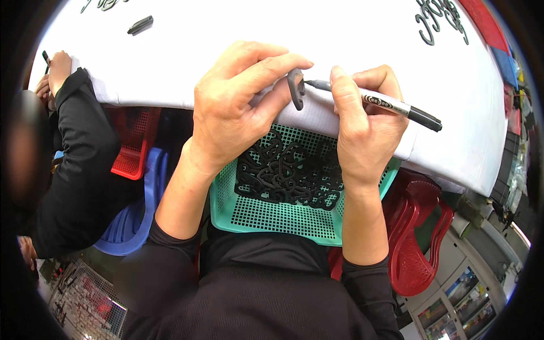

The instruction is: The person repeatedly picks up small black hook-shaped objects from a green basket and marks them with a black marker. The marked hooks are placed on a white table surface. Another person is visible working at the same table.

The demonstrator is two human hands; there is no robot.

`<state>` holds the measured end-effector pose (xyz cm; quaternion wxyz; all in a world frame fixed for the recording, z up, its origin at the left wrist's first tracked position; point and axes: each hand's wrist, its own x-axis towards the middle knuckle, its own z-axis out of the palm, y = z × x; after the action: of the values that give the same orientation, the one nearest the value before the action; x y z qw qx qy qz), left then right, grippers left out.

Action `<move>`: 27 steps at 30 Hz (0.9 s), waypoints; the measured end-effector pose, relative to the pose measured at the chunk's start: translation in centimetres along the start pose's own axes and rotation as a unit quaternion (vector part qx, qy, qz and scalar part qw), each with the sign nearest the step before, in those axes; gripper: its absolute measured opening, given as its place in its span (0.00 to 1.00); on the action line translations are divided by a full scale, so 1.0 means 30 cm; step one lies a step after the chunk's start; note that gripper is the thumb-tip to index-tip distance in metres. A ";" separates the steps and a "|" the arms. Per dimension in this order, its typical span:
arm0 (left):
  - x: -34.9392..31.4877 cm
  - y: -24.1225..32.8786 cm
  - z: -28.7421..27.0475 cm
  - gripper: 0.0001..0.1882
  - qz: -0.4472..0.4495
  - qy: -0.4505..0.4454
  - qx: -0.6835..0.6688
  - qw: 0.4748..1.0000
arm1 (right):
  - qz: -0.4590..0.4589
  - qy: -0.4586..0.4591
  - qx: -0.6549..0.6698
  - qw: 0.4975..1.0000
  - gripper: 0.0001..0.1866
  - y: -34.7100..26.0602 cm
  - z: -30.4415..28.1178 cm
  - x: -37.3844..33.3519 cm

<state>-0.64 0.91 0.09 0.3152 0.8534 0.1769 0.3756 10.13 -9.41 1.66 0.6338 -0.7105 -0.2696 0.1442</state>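
Between the thumb and fingers of my left hand point(232, 105) is a small black hook-shaped piece point(295, 90), held upright near the table's edge. My right hand point(368, 124) grips a grey marker pen point(391, 103) with a black end. The marker's dark tip points left and meets, or almost meets, the black piece; I cannot tell which. Below both hands, a green plastic basket point(272, 218) rests on my lap, holding a heap of similar black hooked pieces point(283, 170).
A white-covered table point(170, 68) spans the front. On it lie a black pen cap point(140, 25) and black pieces point(439, 20) at the far right. A person in a dark sleeve point(85, 130) works at the left, near a blue stool point(139, 215). Dark red chairs point(416, 243) stand right.
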 end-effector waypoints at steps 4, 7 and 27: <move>0.001 -0.003 -0.001 0.14 -0.002 -0.002 -0.004 1.000 | 0.008 -0.002 -0.011 1.000 0.11 -0.010 0.001 0.000; 0.001 -0.004 -0.002 0.14 -0.001 -0.002 -0.008 1.000 | 0.007 -0.001 -0.008 1.000 0.11 -0.019 0.004 0.001; 0.025 0.164 -0.116 0.18 -0.028 -0.276 -0.102 0.955 | -0.184 0.031 -0.416 0.890 0.17 0.157 -0.378 0.501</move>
<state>-2.44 -0.92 5.60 0.4477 0.8817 0.0680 0.1323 29.47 -10.47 0.88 0.3038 -0.8508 -0.4110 -0.1220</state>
